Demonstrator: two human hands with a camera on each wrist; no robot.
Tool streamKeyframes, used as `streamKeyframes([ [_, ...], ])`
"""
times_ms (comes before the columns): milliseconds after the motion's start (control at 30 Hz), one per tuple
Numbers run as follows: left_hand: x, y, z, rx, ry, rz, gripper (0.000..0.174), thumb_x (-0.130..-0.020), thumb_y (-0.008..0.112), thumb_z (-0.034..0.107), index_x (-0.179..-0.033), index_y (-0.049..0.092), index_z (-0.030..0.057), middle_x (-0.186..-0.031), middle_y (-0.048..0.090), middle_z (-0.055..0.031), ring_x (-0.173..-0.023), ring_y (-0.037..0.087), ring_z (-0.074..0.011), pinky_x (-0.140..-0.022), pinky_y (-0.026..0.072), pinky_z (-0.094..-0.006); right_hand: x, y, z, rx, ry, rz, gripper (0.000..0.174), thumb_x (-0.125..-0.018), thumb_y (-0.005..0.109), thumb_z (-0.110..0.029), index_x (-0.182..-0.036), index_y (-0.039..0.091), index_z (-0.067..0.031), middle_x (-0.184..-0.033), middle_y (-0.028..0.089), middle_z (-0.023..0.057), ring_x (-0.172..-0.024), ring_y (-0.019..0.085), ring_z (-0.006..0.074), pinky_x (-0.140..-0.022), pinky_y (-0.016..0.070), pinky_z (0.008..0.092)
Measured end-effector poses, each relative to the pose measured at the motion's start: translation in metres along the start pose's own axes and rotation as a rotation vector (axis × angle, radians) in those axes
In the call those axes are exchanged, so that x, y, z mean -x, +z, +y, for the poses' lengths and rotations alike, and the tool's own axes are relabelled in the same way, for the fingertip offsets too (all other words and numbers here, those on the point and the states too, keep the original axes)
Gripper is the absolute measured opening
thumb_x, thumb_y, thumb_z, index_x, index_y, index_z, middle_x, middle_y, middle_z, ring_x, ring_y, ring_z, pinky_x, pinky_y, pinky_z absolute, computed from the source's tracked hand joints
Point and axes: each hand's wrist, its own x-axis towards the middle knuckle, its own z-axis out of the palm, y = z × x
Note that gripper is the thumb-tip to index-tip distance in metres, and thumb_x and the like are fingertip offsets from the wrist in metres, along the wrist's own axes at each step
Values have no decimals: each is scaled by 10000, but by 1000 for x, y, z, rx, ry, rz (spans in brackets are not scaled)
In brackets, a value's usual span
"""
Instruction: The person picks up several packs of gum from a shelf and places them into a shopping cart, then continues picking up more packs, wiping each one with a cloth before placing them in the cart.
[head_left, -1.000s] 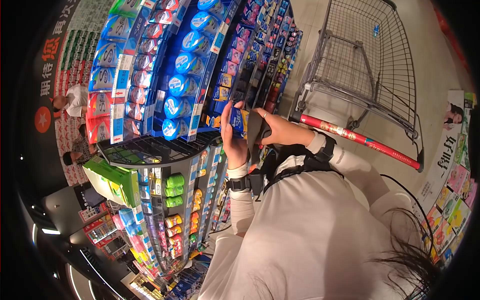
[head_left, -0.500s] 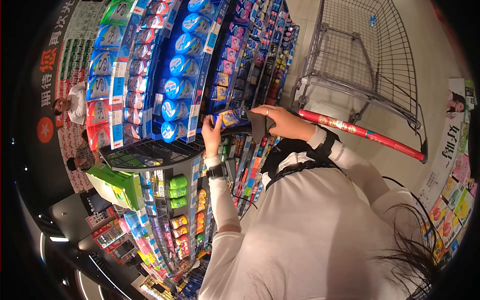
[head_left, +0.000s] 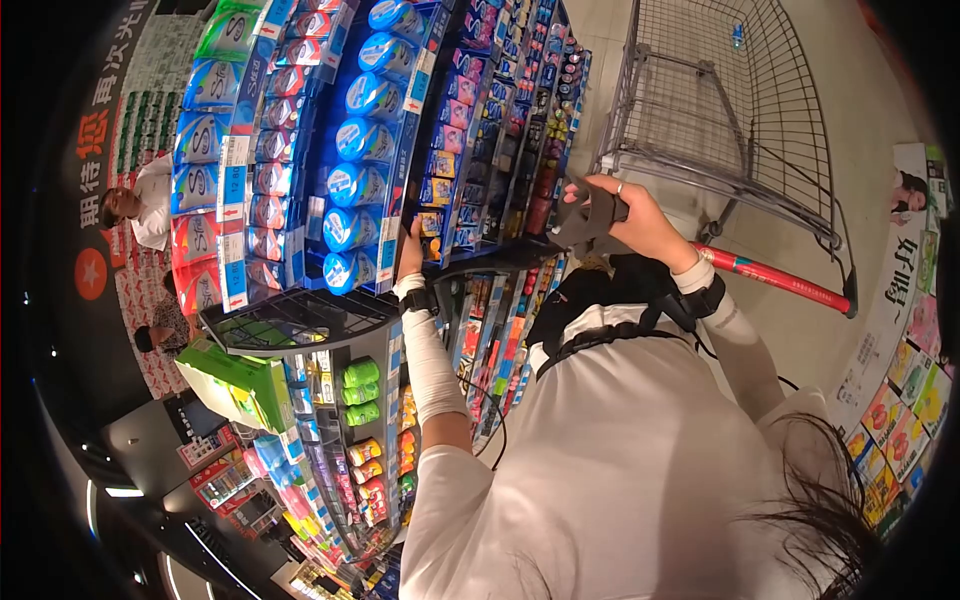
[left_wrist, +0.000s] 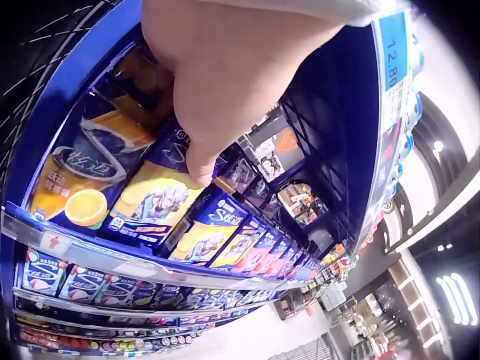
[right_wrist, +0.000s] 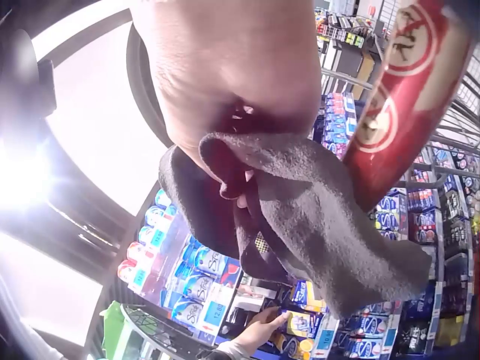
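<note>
Dark grey cloth (head_left: 588, 222) hangs bunched from the right hand (head_left: 648, 212), which is raised in front of the chest. The grip is closed round it, fingers curled into the folds, and in the right wrist view a loose end droops below the palm. Just behind that hand runs the red handle (head_left: 782, 283) of a wire shopping trolley (head_left: 730, 110), which stands on the pale floor to the person's right. Hand and handle are apart.

The left hand (head_left: 408, 252) is stretched forward into a blue shelf (left_wrist: 360, 135) of the display. In the left wrist view one fingertip lies on the upper part of a blue-and-yellow packet (left_wrist: 161, 206), which stands in the front row of the shelf. The other fingers are hidden behind the back of the hand, so I cannot tell whether the grip pinches the packet or only touches it. Beside it, edge to edge, stands an orange packet (left_wrist: 79, 176) with a fruit slice printed on it. More packets of the blue kind run on along the row. Round blue tubs (head_left: 350, 140) fill the columns just left of the hand, and a price label (left_wrist: 394, 52) reading 12.80 shows on the blue frame nearby.
</note>
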Motion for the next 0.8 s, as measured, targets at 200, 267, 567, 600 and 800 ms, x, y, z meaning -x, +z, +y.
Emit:
streamKeyframes([
  [200, 11, -8, 31, 193, -156, -61, 586, -852, 612, 241, -1317, 372, -23, -1265, 502, -229, -1155, 491, -341, -963, 371, -372, 6, -2, 12, -79, 69, 64, 430, -785, 570, 108, -1201, 502, 28, -1140, 608, 75, -1056, 586, 158, -930, 459, 290],
  [267, 11, 1, 21, 216, -141, -38, 610, -840, 631, 231, -1328, 359, -13, -1262, 508, -220, -1137, 507, -333, -950, 385, -375, 5, -4, 11, -20, 32, 63, 407, -800, 593, 71, -1195, 508, 23, -1132, 610, 68, -1049, 587, 150, -924, 459, 287],
  [567, 18, -1, 20, 15, 34, 244, 381, -886, 581, 230, -1176, 511, -6, -1102, 613, -179, -980, 588, -345, -823, 456, -384, 1, -8, 5, -130, 123, 52, 386, -814, 585, 42, -1192, 512, 23, -1090, 622, 60, -1034, 581, 136, -932, 439, 286],
  [600, 20, -3, 21, -75, 54, 250, 388, -886, 582, 238, -1179, 509, -5, -1108, 610, -183, -983, 586, -349, -818, 457, -383, 2, -8, 5, -129, 123, 49, 386, -814, 585, 42, -1192, 512, 23, -1090, 622, 60, -1034, 581, 136, -932, 439, 286],
  [800, -4, -26, 74, 135, -188, 59, 498, -855, 615, 305, -1218, 471, -4, -1121, 597, -207, -1007, 567, -378, -853, 434, -407, 1, -9, 9, -134, 139, 35, 452, -769, 527, 114, -1210, 486, 22, -1094, 604, 72, -1043, 557, 129, -936, 430, 281],
])
